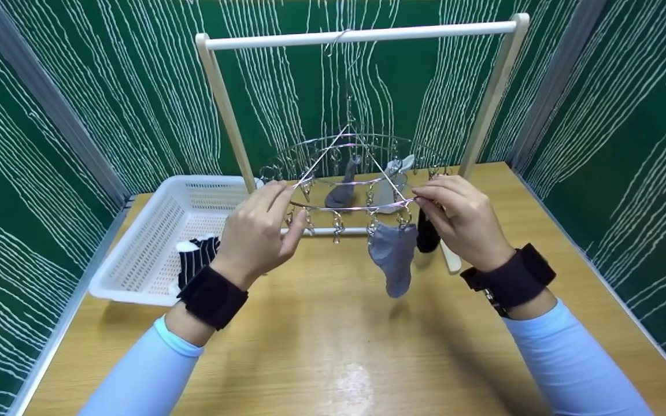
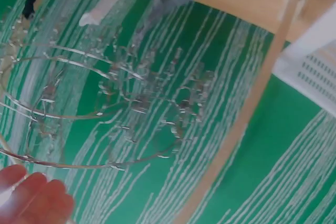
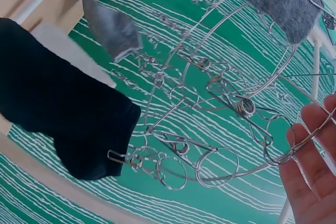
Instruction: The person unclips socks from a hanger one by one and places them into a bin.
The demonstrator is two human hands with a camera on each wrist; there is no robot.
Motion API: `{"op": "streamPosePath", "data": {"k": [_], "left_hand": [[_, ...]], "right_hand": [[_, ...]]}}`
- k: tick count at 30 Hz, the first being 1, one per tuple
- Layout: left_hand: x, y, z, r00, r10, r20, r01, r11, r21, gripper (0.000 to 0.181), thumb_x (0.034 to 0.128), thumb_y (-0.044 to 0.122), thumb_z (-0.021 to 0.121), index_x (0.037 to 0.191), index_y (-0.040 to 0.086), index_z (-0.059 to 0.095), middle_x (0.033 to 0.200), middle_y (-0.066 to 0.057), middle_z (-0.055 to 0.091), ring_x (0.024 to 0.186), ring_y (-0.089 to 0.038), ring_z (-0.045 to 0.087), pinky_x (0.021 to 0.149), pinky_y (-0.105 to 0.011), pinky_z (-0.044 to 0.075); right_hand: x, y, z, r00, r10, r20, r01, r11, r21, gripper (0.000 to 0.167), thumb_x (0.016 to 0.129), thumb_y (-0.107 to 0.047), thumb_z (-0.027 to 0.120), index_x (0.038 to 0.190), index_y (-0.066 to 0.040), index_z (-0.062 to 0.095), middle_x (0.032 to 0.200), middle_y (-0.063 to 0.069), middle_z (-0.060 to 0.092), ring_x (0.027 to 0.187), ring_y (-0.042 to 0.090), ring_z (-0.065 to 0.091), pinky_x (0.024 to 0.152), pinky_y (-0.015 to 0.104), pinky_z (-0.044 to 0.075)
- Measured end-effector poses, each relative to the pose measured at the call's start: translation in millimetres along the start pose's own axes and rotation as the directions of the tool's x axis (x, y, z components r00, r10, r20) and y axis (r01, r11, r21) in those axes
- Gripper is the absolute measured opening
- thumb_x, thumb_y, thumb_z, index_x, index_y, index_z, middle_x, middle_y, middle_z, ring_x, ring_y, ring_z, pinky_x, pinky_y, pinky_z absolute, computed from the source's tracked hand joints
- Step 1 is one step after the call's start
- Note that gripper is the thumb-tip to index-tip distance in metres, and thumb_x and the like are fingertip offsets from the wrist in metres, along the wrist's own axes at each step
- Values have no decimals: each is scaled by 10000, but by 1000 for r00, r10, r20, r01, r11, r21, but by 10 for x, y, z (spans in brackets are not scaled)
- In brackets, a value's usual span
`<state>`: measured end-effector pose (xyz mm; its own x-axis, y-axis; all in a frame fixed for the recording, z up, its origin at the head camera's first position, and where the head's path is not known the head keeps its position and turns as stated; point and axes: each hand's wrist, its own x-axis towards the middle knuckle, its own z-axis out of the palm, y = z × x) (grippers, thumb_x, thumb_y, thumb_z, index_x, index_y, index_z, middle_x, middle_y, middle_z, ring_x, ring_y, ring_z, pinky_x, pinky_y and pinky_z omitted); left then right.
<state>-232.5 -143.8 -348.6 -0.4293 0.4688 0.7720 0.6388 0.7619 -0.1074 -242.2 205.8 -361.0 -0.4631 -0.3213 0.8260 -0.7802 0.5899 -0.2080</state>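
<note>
A round metal sock hanger (image 1: 344, 208) with several dangling clips hangs at the centre of the head view. My left hand (image 1: 261, 231) touches its left rim with the fingertips, the thumb standing apart below. On the right rim, my right hand (image 1: 466, 216) pinches the wire between fingers and thumb. A grey sock (image 1: 393, 257) hangs from front clips near that hand. Beside the right fingers hangs a black sock (image 3: 68, 103), partly hidden in the head view. Farther back hang a darker grey sock (image 1: 341, 188) and a pale sock (image 1: 388, 188).
The hanger's hook loops over the white bar (image 1: 362, 36) of a wooden-legged rack (image 1: 492, 98). On the left, a white plastic basket (image 1: 130, 248) holds a black-and-white striped sock (image 1: 191, 263), partly behind my left wrist. Green walls with white lines (image 1: 639, 127) surround the wooden table (image 1: 310, 352).
</note>
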Motion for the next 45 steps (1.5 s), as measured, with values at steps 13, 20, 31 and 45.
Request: {"op": "streamPosePath", "data": {"k": [13,20,31,45], "left_hand": [[100,180,47,982,178,-61,-178,984,11,297,983,260,786,1151,15,802,1097,-134,819,1031,-297,784,958,-423,653],[121,213,91,977,187,-105,-180,981,69,174,958,167,815,1067,31,826,972,-93,826,883,-270,782,806,-391,668],[85,186,110,980,172,-104,-165,984,71,72,952,75,811,994,16,816,905,-91,811,830,-261,781,750,-361,677],[56,136,162,987,132,-96,-130,991,29,41,974,33,775,979,-4,792,898,-104,792,845,-267,780,760,-359,682]], "right_hand": [[55,-185,179,987,-61,-152,73,995,74,180,843,123,834,992,22,830,921,178,808,858,346,693,858,259,513],[44,-238,253,987,-63,-145,74,994,75,156,841,115,834,967,23,831,897,180,805,850,351,690,816,359,516],[11,-318,280,987,-66,-147,74,996,52,138,852,81,837,976,24,822,968,178,809,911,367,711,902,356,556],[-161,-454,357,977,-79,-196,108,983,145,185,827,91,814,1003,33,813,948,181,789,856,346,728,962,159,544]]}}
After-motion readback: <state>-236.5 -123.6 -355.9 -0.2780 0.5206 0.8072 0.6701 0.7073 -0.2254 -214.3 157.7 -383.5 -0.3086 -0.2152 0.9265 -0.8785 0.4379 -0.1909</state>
